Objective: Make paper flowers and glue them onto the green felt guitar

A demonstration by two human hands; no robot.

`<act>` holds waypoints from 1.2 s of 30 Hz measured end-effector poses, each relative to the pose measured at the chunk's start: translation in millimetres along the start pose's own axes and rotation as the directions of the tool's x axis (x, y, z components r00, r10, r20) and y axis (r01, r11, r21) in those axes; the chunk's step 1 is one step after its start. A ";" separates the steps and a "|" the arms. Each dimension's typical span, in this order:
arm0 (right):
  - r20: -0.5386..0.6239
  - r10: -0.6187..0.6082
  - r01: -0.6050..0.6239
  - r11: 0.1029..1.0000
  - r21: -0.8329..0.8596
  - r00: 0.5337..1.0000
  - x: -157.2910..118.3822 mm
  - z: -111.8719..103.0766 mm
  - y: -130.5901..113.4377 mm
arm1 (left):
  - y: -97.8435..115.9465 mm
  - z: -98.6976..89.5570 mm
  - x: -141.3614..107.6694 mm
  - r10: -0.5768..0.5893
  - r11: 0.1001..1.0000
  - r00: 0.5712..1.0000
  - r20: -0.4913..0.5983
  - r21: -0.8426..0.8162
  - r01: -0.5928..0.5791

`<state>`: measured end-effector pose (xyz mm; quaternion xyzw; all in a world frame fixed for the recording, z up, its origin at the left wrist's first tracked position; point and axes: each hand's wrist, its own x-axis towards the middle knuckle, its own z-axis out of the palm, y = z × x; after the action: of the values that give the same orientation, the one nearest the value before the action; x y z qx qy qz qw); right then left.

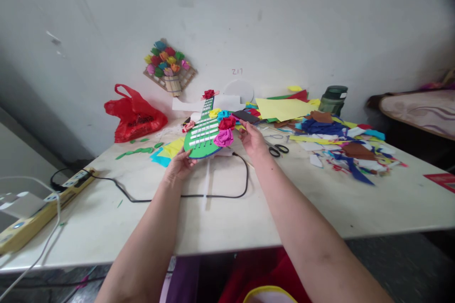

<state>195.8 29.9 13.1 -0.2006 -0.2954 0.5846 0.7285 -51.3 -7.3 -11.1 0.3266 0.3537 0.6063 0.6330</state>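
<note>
Mid-decoration, by the look: green paper guitar (204,138) held tilted above tabletop (220,218), left hand (180,166) gripping its lower edge, right hand (253,139) pinching near magenta paper rose (223,138); next likely calls for steady pressing beside guitar's body.

Both hands (216,154) hold a green paper guitar (204,137) above the table (320,199).
</note>
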 end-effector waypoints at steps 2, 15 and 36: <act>0.027 0.028 -0.029 0.999 0.035 0.999 -1.5 0.0 -1.0 | -0.2 -1.1 0.5 -0.001 1.000 1.000 0.002 0.000 0.001; 0.253 0.073 -0.063 0.997 -0.049 0.965 -3.1 -3.2 0.7 | -0.1 -4.8 4.5 0.036 0.999 0.999 -0.001 -0.006 -0.036; 0.149 0.277 -0.179 0.866 -0.468 0.949 -9.4 2.2 4.1 | -5.1 -10.2 10.9 0.095 0.995 0.995 0.008 0.020 -0.095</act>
<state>190.0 21.6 10.2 -0.3334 -0.4718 0.6008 0.5525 -57.0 3.1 -21.5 0.3515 0.3417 0.6310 0.6013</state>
